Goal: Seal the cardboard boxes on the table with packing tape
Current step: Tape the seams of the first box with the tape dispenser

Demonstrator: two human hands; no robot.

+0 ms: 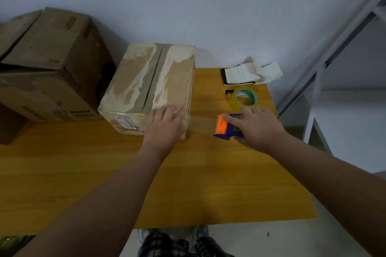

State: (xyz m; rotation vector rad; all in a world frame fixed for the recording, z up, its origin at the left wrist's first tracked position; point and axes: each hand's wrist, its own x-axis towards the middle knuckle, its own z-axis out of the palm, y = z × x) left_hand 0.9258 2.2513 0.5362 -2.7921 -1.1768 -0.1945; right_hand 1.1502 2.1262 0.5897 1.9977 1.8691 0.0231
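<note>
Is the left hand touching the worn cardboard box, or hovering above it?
Touching. The head view shows the left hand lying flat, fingers straight, on the top of the worn cardboard box, at its near right corner.

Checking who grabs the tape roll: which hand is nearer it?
Right. The right hand is on the blue dispenser, right beside the tape roll; the left hand rests on the box, farther off.

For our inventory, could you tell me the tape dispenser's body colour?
A blue plastic tape dispenser, orange front; head view.
</note>
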